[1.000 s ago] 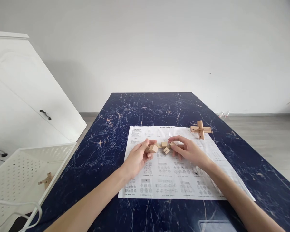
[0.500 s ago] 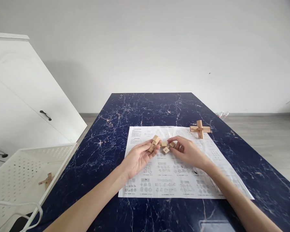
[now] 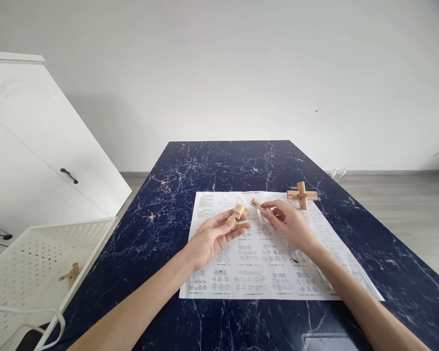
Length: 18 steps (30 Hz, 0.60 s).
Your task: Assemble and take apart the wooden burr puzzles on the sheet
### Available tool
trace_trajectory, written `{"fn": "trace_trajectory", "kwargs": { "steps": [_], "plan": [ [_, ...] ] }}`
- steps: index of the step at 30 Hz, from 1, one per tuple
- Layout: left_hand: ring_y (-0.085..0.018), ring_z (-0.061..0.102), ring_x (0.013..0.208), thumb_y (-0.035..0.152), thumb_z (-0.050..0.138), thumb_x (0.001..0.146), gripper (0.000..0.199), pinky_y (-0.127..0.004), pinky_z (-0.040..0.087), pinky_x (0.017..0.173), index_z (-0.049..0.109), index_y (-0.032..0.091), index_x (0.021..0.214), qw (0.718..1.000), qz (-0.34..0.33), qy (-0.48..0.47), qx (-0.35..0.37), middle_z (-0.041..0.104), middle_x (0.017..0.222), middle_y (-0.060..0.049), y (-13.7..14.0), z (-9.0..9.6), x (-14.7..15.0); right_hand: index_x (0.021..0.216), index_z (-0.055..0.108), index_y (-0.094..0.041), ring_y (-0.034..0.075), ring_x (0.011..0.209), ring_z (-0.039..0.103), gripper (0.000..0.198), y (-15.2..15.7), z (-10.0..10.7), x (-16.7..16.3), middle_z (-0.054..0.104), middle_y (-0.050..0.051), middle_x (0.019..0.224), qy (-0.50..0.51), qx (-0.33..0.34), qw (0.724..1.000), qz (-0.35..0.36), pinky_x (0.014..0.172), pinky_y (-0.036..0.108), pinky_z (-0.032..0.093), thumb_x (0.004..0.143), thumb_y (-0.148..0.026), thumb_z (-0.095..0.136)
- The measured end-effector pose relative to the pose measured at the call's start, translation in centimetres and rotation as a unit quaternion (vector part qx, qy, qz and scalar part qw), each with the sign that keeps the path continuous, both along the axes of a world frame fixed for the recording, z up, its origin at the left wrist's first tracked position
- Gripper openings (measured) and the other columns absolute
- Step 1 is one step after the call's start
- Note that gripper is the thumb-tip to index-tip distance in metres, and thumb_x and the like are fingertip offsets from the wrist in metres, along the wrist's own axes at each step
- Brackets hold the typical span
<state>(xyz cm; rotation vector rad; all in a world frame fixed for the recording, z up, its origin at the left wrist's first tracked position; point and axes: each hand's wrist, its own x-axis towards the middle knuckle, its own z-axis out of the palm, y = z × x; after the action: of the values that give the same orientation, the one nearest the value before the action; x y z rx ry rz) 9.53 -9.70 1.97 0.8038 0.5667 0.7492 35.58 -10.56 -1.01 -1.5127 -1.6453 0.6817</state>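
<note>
Several interlocked wooden puzzle pieces rest in my left hand, its thumb pressed on them and its fingers curled beneath. To the right, my right hand pinches a single wooden puzzle piece, whose end bears a dark "3". That piece is raised over the printed sheet, apart from the pieces in my left hand. Part of it is hidden behind my right fingers. An assembled wooden cross puzzle with dark numbers stands at the sheet's upper right corner.
The sheet lies on a dark blue marbled table. At the lower left is a white perforated basket with a wooden puzzle inside and a white cable across it. A white cabinet stands at the left.
My right hand has lifted a piece off the group and tilted it up, its numbered end pointing away. My left hand has turned its pieces, its thumb now over them.
</note>
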Motion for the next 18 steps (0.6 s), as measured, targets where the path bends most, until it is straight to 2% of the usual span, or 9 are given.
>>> {"fn": "trace_trajectory", "kwargs": {
  "steps": [3, 7, 10, 15, 18],
  "plan": [
    [-0.029, 0.071, 0.130, 0.017, 0.070, 0.101, 0.034, -0.044, 0.047, 0.123, 0.073, 0.017, 0.135, 1.000, -0.011, 0.015, 0.017, 0.068, 0.145, -0.014, -0.3, 0.3, 0.1, 0.117, 0.068, -0.022, 0.021, 0.063, 0.062, 0.053, -0.3, 0.5, -0.3, 0.065, 0.002, 0.070, 0.103, -0.054, 0.993, 0.014, 0.067, 0.039, 0.054, 0.099, -0.070, 0.061],
    [-0.031, 0.071, 0.130, 0.013, 0.076, 0.096, 0.053, -0.048, 0.046, 0.123, 0.062, 0.021, 0.146, 1.000, -0.011, 0.005, 0.014, 0.070, 0.143, -0.014, -0.6, 0.4, 0.2, 0.123, 0.067, -0.023, 0.022, 0.076, 0.069, 0.048, -0.6, 0.8, -0.5, 0.071, 0.003, 0.084, 0.176, -0.084, 0.978, 0.071, 0.080, 0.040, 0.059, 0.099, -0.064, 0.066],
    [-0.031, 0.072, 0.129, 0.012, 0.077, 0.096, 0.061, -0.049, 0.044, 0.125, 0.056, 0.022, 0.152, 1.000, -0.020, -0.003, 0.004, 0.065, 0.150, -0.015, -0.7, 0.4, 0.2, 0.128, 0.066, -0.023, 0.021, 0.080, 0.069, 0.046, -0.7, 0.7, -0.5, 0.072, 0.004, 0.091, 0.203, -0.094, 0.968, 0.117, 0.083, 0.040, 0.060, 0.099, -0.059, 0.068],
    [-0.031, 0.071, 0.130, 0.014, 0.078, 0.095, 0.059, -0.050, 0.040, 0.128, 0.059, 0.025, 0.149, 1.000, -0.025, 0.006, 0.014, 0.059, 0.158, -0.013, -0.9, 0.2, 0.4, 0.128, 0.066, -0.024, 0.020, 0.081, 0.069, 0.042, -1.1, 1.0, -1.0, 0.075, 0.008, 0.106, 0.234, -0.098, 0.956, 0.149, 0.081, 0.040, 0.060, 0.099, -0.055, 0.071],
    [-0.033, 0.069, 0.133, 0.019, 0.080, 0.095, 0.054, -0.053, 0.041, 0.127, 0.063, 0.025, 0.146, 0.998, -0.004, 0.028, 0.062, 0.059, 0.158, -0.013, -1.0, 0.2, 0.5, 0.119, 0.069, -0.025, 0.019, 0.076, 0.066, 0.034, -1.3, 1.3, -1.3, 0.073, 0.005, 0.094, 0.246, -0.087, 0.953, 0.156, 0.080, 0.039, 0.059, 0.099, -0.052, 0.073]
  ]
}}
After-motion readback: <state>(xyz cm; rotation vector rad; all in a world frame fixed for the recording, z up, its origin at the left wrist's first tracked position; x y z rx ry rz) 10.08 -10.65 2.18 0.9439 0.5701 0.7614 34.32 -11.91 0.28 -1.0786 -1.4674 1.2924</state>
